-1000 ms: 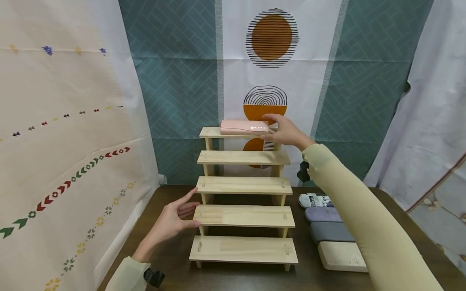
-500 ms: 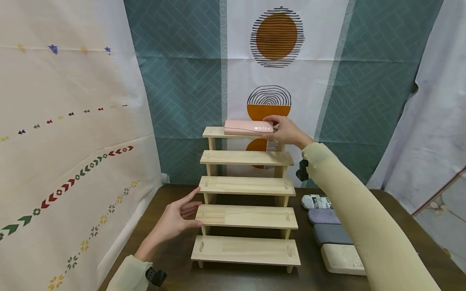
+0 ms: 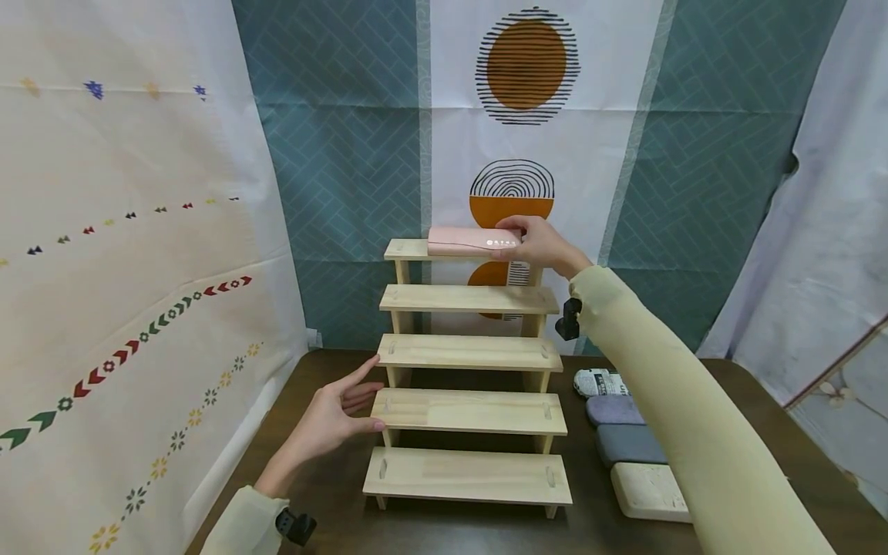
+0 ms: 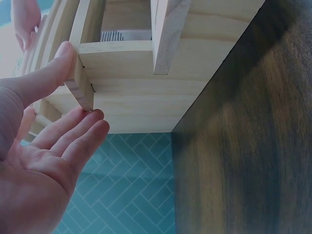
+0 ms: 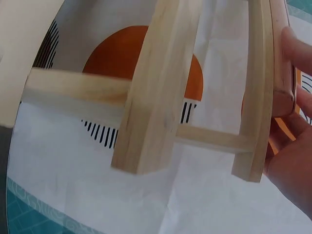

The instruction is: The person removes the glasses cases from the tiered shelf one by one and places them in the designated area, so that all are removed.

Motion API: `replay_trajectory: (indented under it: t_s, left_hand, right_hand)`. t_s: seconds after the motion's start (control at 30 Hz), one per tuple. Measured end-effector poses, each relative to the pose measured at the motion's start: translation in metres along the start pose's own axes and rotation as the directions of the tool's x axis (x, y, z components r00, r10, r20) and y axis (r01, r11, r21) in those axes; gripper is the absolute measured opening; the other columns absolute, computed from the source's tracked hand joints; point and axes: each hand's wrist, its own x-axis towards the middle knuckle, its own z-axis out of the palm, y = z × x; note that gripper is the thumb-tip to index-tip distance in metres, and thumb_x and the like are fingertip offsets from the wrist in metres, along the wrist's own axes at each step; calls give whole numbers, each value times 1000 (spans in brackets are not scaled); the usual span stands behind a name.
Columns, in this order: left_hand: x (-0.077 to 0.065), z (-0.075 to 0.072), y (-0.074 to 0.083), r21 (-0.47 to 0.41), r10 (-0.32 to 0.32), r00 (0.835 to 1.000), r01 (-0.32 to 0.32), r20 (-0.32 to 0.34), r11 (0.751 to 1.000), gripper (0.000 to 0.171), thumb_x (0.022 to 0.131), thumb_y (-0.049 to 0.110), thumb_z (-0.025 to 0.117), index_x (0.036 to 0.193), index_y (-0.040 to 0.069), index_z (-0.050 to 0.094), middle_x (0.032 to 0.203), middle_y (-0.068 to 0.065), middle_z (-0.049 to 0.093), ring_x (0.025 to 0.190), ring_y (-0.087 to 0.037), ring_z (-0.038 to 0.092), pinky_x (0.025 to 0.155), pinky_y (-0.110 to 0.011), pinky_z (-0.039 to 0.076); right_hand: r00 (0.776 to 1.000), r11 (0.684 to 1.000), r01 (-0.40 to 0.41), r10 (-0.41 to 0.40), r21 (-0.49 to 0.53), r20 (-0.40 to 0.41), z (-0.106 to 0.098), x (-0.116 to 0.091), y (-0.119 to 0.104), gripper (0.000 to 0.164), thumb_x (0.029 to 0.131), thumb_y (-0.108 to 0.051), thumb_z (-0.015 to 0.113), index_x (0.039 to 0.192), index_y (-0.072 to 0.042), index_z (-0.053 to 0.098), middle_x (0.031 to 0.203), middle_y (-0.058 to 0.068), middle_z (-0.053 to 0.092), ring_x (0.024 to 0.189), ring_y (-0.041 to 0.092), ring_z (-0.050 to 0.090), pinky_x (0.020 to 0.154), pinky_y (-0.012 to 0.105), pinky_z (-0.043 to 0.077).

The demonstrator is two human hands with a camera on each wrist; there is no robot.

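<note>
A pink glasses case (image 3: 461, 241) lies on the top step of a pale wooden stepped rack (image 3: 469, 351). My right hand (image 3: 541, 245) grips its right end, thumb at the front and fingers behind. In the right wrist view the fingers wrap the end of the pink case (image 5: 283, 73), just over the plank. Low on the rack's left side is my left hand (image 3: 329, 420). Its thumb and fingers pinch the end of the second step from the bottom, shown in the left wrist view as a plank end (image 4: 79, 83) between thumb and fingertips.
Right of the rack, several more cases lie in a row on the dark table (image 3: 326, 532): newsprint-patterned (image 3: 598, 382), purple (image 3: 614, 410), grey-blue (image 3: 630, 445) and cream (image 3: 650, 492). Patterned cloths hang behind and on both sides.
My right hand has moved slightly left onto the pink glasses case and its fingers have closed round the end. The case stays on the top step; my left hand keeps its place.
</note>
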Motion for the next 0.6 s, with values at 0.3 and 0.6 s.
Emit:
replay_trajectory:
  t_s: [0.3,0.6]
  left_hand:
    - [0,1,0,8,-6,1000,6,2,1000,106,78,2,93,165,25,39,142,-27,60,127,-39,63,104,-57,50]
    - [0,1,1,16,3,1000,-3,0,1000,105,78,4,94,165,24,39,144,-25,60,129,-39,63,103,-59,50]
  right_hand:
    - [1000,1000,-12,12,20,4,-2,-1,3,57,93,-22,83,143,-3,63,138,18,59,120,35,49,105,47,48]
    - [999,998,-28,26,51,28,-1,-3,0,60,92,-24,83,144,-5,60,139,16,58,121,33,49,107,47,47]
